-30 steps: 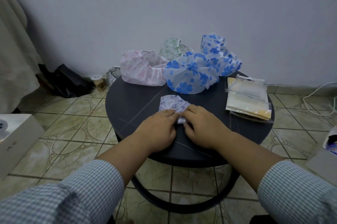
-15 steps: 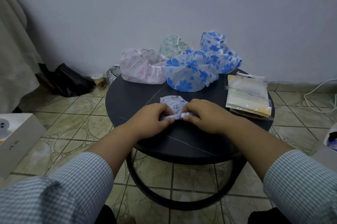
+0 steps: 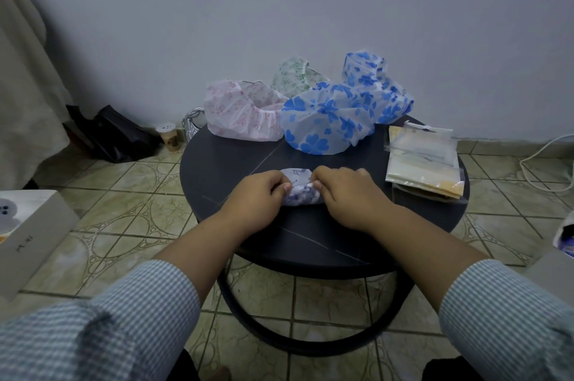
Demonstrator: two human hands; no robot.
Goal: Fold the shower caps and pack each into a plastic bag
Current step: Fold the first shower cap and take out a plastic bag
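Purple-printed shower cap point(image 3: 302, 192), partly folded, at the near centre of the round dark table point(image 3: 236, 160). Left hand point(image 3: 259, 199) and right hand point(image 3: 343, 194) pinch its two ends, fingers curled tight. Thin film, probably light, limp and springy; best held along the gathered edge. Unfolded caps point(image 3: 326, 123) lie behind; plastic bags point(image 3: 422, 163) lie to the right.

1. My left hand point(image 3: 259, 194) sits knuckles-up, fingers curled inward and pinched closed on the small purple-print cap point(image 3: 300, 191).
2. My right hand point(image 3: 344, 192) mirrors it, fingers bent and gripping the same cap's other end.
3. Both forearms reach forward, bare below checked sleeves, converging so the hands lie just beside each other.
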